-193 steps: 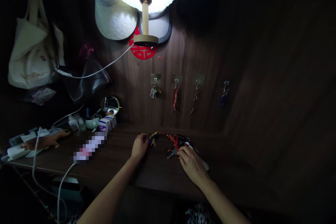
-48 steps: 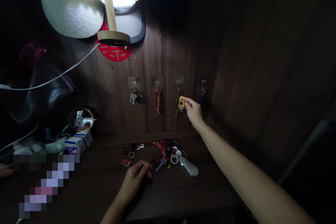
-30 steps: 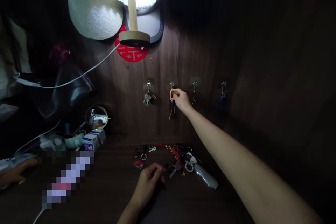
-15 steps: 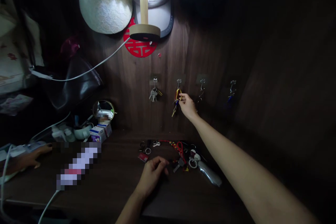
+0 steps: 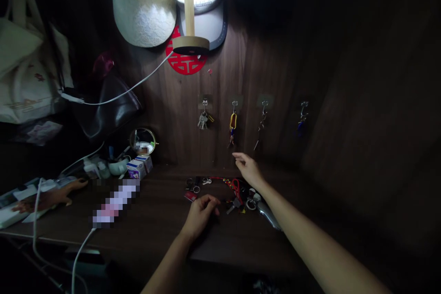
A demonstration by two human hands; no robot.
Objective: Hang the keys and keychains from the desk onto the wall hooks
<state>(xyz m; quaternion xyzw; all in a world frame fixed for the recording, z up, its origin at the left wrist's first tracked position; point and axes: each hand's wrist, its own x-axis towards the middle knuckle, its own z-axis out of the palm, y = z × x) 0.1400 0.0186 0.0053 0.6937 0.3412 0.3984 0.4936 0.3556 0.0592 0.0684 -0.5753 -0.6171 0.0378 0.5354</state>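
Hanging above the right hand (image 5: 248,169), grip spread wide, is a yellow loop (image 5: 235,121); the left hand (image 5: 200,215), grip slack, rests near keys (image 5: 234,204).

glaring lamp (image 5: 189,9), dim elsewhere, perhaps underexposed

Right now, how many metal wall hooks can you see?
4 in a row: the leftmost hook bears silver keys, the second hook a yellow loop, the third hook metal links, the rightmost hook something blue. Darkness may hide others.
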